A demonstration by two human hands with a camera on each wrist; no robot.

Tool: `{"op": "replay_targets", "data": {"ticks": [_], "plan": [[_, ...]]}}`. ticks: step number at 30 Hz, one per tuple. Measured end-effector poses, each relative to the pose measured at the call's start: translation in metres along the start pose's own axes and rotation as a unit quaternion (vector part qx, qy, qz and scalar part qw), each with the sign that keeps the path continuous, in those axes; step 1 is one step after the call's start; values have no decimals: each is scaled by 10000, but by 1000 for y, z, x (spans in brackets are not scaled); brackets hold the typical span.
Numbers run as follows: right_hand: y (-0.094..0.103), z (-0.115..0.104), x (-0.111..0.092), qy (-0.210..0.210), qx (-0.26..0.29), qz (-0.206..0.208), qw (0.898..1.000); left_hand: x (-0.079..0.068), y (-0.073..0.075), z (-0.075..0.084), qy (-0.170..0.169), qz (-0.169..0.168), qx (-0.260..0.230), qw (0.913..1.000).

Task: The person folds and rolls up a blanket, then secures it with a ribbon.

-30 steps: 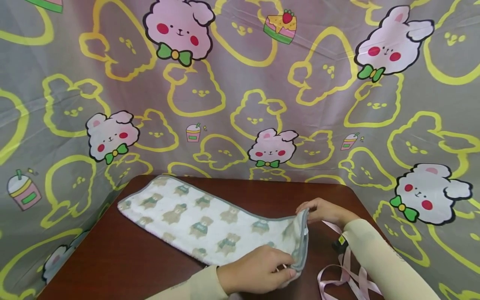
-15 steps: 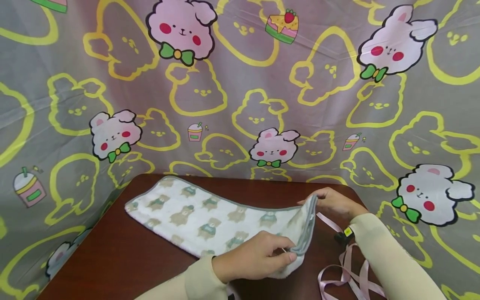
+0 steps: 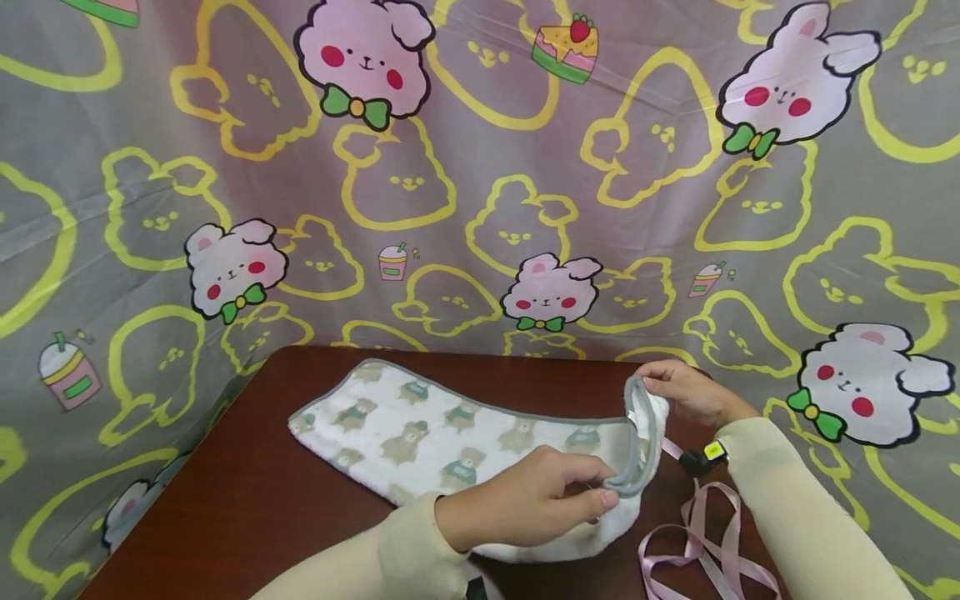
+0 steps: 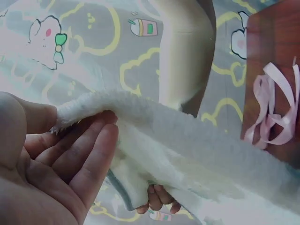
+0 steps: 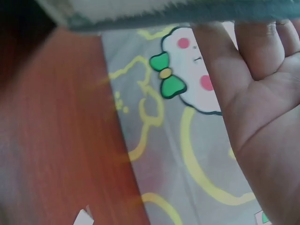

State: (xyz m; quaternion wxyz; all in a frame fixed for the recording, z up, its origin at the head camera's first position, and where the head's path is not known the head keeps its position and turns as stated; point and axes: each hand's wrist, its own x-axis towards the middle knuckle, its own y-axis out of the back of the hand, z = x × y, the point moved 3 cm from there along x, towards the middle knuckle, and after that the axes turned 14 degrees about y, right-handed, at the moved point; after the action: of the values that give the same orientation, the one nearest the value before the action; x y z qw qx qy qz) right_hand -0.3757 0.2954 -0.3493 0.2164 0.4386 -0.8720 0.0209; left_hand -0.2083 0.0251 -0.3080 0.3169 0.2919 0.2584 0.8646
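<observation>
On the brown table (image 3: 187, 517) lies a bear-print towel (image 3: 438, 439), its right end lifted; the step in hand looks like folding that end over. The person's left hand (image 3: 528, 502) pinches the near corner, the right hand (image 3: 688, 392) the far one; the next move calls for keeping both level. The pink ribbon (image 4: 280, 77) leaves the head view; the right wrist view hides the right grip, probably finger and thumb.

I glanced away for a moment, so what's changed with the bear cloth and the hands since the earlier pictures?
The bear-print cloth slid rightward, its right end now curled round; the left hand and right hand shifted rightward and slightly farther away. Both still hold it. The pink ribbon stayed put.
</observation>
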Motion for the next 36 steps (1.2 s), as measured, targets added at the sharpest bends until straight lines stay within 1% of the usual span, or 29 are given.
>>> {"op": "replay_targets", "data": {"ticks": [2, 5, 7, 8, 10, 13, 15, 16, 19, 21, 23, 27, 29, 34, 36], "plan": [[1, -6, -1, 63, -41, 56, 10000, 3, 0, 6, -54, 34, 28, 10000], [3, -15, 0, 174, -90, 178, 9996, 8, 1, 12, -52, 135, -82, 9999], [3, -19, 0, 263, 9, 294, 9992, 11, 2, 14, 8, 241, -281, 9993], [3, -21, 1, 335, 82, 297, 9990, 12, 3, 15, 86, 280, -485, 9984], [3, -22, 3, 521, 389, 248, 9976, 13, 4, 15, 290, 407, -870, 9950], [4, -21, 3, 811, 1075, 125, 9908, 13, 6, 12, 578, 560, -1522, 9851], [5, -19, 0, 966, 1467, 71, 9844, 13, 6, 11, 688, 653, -1784, 9794], [6, -18, -2, 1020, 1582, 103, 9821, 13, 5, 10, 712, 666, -1880, 9773], [9, -17, -8, 1168, 1482, 295, 9816, 13, 4, 7, 713, 685, -2059, 9736], [11, -17, -11, 1139, 1286, 452, 9841, 13, 2, 6, 701, 672, -2116, 9725], [13, -17, -12, 1036, 1071, 524, 9875, 13, 2, 5, 700, 654, -2124, 9725], [16, -18, -11, 829, 860, 424, 9919, 13, 2, 4, 724, 599, -2082, 9736], [18, -19, -9, 845, 793, 367, 9926, 14, 2, 4, 724, 580, -2032, 9747], [17, -19, -7, 818, 504, 503, 9941, 14, 3, 4, 737, 635, -1841, 9781], [15, -18, -6, 849, 535, 550, 9934, 14, 1, 4, 764, 656, -1707, 9802]]}}
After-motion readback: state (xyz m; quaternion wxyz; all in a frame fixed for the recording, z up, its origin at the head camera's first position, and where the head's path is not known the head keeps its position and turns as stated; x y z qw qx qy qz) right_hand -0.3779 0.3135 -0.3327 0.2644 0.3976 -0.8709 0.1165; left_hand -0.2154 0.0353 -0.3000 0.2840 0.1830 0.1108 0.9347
